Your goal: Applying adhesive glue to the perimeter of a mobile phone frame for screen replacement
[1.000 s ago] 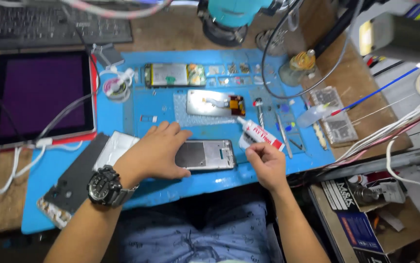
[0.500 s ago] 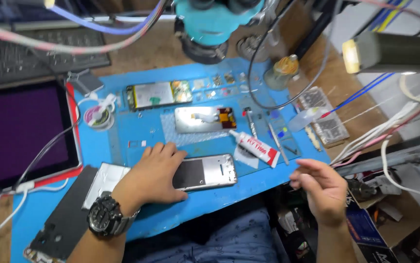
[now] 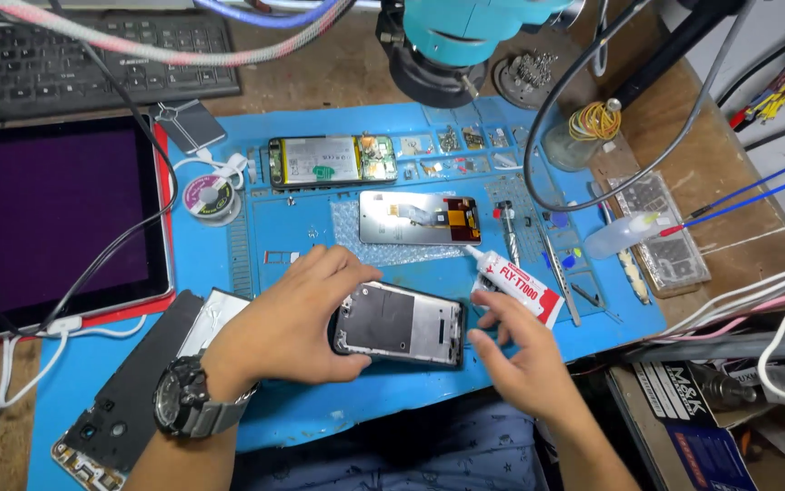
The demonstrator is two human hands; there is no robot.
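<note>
Left hand [image 3: 297, 314] clamps the phone frame [image 3: 399, 323] flat to the blue mat [image 3: 320, 232], fingers closed over its left end. Right hand [image 3: 515, 355] open, fingertips at the frame's right edge, glue tube [image 3: 513, 277] just beyond. Best held steady, pressed evenly.

Two bare arms with no sleeves, big black round watch [image 3: 181, 406] with grey strap on left wrist, dark blue patterned trousers [image 3: 411, 459]
</note>
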